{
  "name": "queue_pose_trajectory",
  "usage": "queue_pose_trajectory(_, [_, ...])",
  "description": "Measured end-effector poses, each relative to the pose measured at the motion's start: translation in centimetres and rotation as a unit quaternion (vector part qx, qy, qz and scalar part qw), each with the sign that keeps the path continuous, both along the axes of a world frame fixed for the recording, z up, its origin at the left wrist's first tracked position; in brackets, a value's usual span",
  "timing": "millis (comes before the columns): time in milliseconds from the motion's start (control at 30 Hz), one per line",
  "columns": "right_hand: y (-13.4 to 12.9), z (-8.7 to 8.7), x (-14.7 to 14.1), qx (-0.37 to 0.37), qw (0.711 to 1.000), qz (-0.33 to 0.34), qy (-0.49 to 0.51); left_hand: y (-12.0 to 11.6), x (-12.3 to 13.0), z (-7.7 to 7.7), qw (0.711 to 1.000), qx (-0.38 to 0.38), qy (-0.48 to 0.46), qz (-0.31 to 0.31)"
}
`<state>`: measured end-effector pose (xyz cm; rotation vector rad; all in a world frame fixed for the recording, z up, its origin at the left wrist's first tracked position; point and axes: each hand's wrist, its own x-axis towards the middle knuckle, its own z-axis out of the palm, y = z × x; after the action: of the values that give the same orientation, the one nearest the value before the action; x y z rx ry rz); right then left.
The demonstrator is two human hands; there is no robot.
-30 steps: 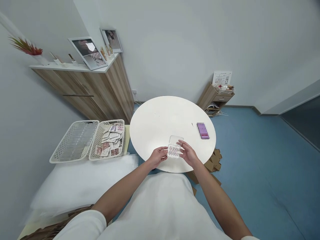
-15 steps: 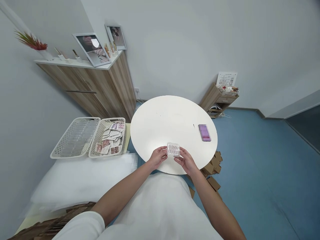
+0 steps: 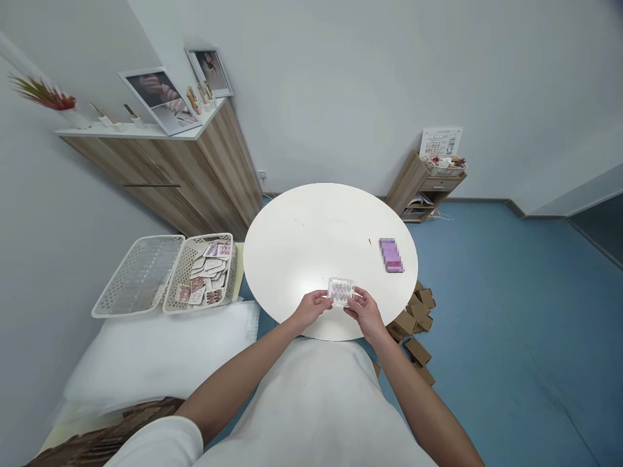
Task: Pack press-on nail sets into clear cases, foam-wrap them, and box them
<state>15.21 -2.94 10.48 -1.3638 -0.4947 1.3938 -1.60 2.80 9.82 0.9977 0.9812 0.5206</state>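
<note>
The single view looks from the person's head, forward and steeply down, onto the smooth white oval tabletop (image 3: 311, 227). It is wide and fairly near: the bare left grip (image 3: 311, 308) and bare right grip (image 3: 367, 314) show small over the tabletop's near side, with the white cloth garment (image 3: 316, 402) nearer, the plain pale-grey wall (image 3: 331, 104) beyond, and smooth blue floor (image 3: 506, 311) right of the tabletop.

Beneath the grip spreads a rounded white table (image 3: 292, 250), catching light. Pale walls (image 3: 331, 97) rise beyond; a wood-grain cabinet (image 3: 224, 165) stands ahead-left of the grip, a small shelf unit (image 3: 406, 187) ahead-right, on blue floor (image 3: 496, 311).
</note>
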Motion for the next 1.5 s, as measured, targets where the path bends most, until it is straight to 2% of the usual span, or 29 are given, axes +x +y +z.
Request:
queue_pose_trajectory(67, [0.1,0.1,0.7,0.001,1.0,0.003,-0.01,-0.1,0.8,0.0,1.0,0.024,0.004,-0.005])
queue_pose_trajectory(200, [0.5,-0.2,1.9,-0.001,1.0,0.0,-0.031,-0.3,2.5,-0.2,0.999,0.037,0.001,0.027])
queue_pose_trajectory(433, [0.9,-1.0,4.0,0.013,0.997,0.03,-0.063,-0.8,4.9,-1.6,0.995,0.068,0.03,0.06])
queue_pose_trajectory(600, [0.9,-2.3,5.2,0.016,0.997,0.049,-0.064,-1.4,5.0,-1.7,0.983,0.104,0.083,0.125])
queue_pose_trajectory(733, [0.9,-3.3,5.3,0.011,0.995,0.079,-0.053,-2.2,4.8,-1.6,0.979,0.103,0.114,0.134])
queue_pose_trajectory(900, [1.0,-4.0,3.9,-0.004,0.991,0.116,-0.065,-3.1,4.5,-2.1,0.978,0.095,0.109,0.153])
queue_pose_trajectory(1033, [1.8,-4.2,2.2,-0.008,0.988,0.134,-0.082,-3.0,3.4,-2.8,0.973,0.087,0.114,0.182])
queue_pose_trajectory(1200, [3.8,-4.5,-0.7,0.02,0.982,0.155,-0.109,-1.5,0.8,-3.8,0.967,0.08,0.12,0.209])
queue_pose_trajectory(1300, [5.2,-4.9,-2.9,0.007,0.97,0.177,-0.166,0.0,-1.5,-4.3,0.964,0.075,0.129,0.222])
queue_pose_trajectory(1500, [8.8,-6.1,-8.6,-0.014,0.949,0.236,-0.208,3.2,-7.1,-5.1,0.961,0.084,0.18,0.195])
